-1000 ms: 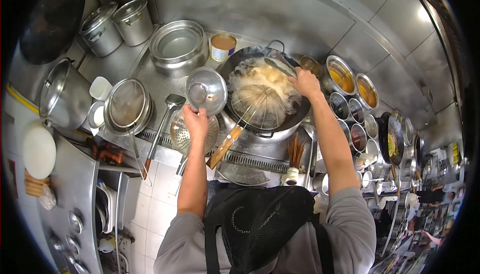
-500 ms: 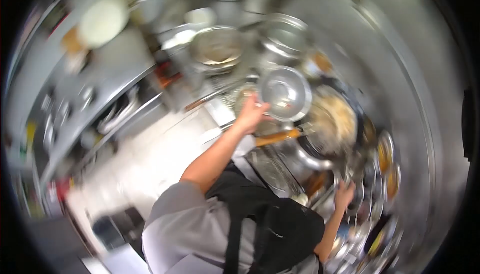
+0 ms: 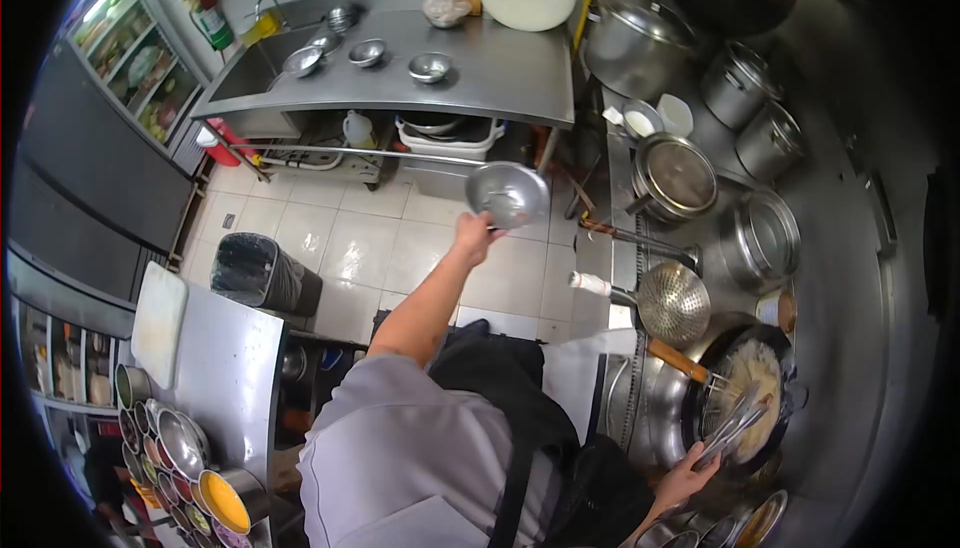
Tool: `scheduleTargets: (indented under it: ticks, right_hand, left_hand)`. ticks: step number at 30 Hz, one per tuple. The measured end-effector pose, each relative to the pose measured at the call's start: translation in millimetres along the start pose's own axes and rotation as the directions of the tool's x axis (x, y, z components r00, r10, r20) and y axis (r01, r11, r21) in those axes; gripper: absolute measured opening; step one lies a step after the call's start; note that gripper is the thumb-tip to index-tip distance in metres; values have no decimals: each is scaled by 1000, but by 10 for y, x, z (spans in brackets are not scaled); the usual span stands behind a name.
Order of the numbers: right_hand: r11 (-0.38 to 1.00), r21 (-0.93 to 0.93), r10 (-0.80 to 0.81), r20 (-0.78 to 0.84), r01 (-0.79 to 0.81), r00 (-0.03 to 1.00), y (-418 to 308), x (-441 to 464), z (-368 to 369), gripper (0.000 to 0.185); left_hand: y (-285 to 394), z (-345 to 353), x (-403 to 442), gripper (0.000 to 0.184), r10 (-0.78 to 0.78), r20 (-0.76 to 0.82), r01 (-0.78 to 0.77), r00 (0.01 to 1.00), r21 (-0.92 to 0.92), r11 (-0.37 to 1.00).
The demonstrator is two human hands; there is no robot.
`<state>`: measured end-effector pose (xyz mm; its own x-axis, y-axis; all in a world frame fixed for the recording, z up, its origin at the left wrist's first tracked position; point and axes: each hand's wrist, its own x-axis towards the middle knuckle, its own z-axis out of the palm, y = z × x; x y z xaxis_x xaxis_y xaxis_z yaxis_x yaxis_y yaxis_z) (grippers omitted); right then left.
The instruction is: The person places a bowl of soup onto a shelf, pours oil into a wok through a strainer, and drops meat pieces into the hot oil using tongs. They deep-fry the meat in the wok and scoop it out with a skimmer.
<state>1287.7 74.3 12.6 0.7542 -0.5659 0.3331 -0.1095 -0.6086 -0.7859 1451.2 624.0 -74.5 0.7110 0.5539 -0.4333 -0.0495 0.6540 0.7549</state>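
Observation:
My left hand (image 3: pixel 476 236) grips the rim of a shiny metal bowl (image 3: pixel 508 193), held out over the tiled floor; its inside looks bare. My right hand (image 3: pixel 686 478) is closed on metal tongs (image 3: pixel 732 428), whose far ends reach over the wok (image 3: pixel 704 358). Pale, bubbling contents (image 3: pixel 762 378) fill the wok. A wire strainer with a wooden handle (image 3: pixel 676 359) leans into it from the left. Just behind lies a perforated ladle (image 3: pixel 674 302) with a wrapped white handle.
A steel table (image 3: pixel 400 98) with several small bowls stands ahead. Lidded pots (image 3: pixel 640 43) line the back right. To the left are a black bin (image 3: pixel 250 268) and a steel counter (image 3: pixel 235 348) with a white cutting board (image 3: pixel 160 323) and several containers of ingredients.
My view has turned left. The metal bowl in my left hand has swung from beside the wok to over the floor. My right hand keeps the tongs at the wok.

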Motion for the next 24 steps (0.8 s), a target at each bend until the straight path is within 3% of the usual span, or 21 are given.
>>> scheduleTargets:
  ticks: [3,5,6,8,11,13,15,16,19,21,23,24]
  right_hand:
    - [999,30,8,74,-10,997,-453,-139,211,51]
    - [999,17,-53,66,52,996,-644,-221,415,46]
    - [998,17,-62,69,61,996,-736,-262,510,46]
    - [996,42,69,192,-79,979,-927,-345,748,46]
    - [978,209,-9,164,-26,986,-1315,-605,1407,43]
    - [975,206,37,198,-79,979,-1546,-770,1832,43]
    - [973,220,-30,400,-64,916,-1501,-876,2242,46]
    - [978,165,26,511,-127,859,-1851,-973,2396,47]
    - [991,13,94,637,-132,765,-2253,-1177,2775,48]
    - [987,38,94,644,-155,759,-2168,-1249,2937,49]
    - [984,-52,164,656,-173,737,-2149,-1311,3029,48]
    - [987,-68,155,654,-146,740,-2067,-1314,3063,47]
  left_hand:
    - [136,-816,688,22,1,-206,-29,979,-133,991]
    - [367,-1261,1105,32,26,-319,-72,948,-135,988]
    - [517,-1456,1315,32,23,-322,-73,947,-144,987]
    - [894,-1781,1745,35,117,-364,-204,924,-212,956]
    - [1581,-2199,2373,40,138,-415,-264,899,-262,928]
    - [2064,-2396,2790,43,184,-494,-352,850,-273,895]
    - [2586,-2565,3118,43,171,-548,-375,819,-285,882]
    - [2852,-2620,3265,43,174,-580,-400,796,-287,870]
    - [3667,-2622,3545,36,242,-652,-526,719,-283,802]
    - [4158,-2914,3994,42,337,-499,-535,798,-330,778]
    - [4582,-2910,4108,50,556,-378,-665,740,-293,686]
    - [4734,-2718,3924,47,502,-458,-626,733,-166,762]
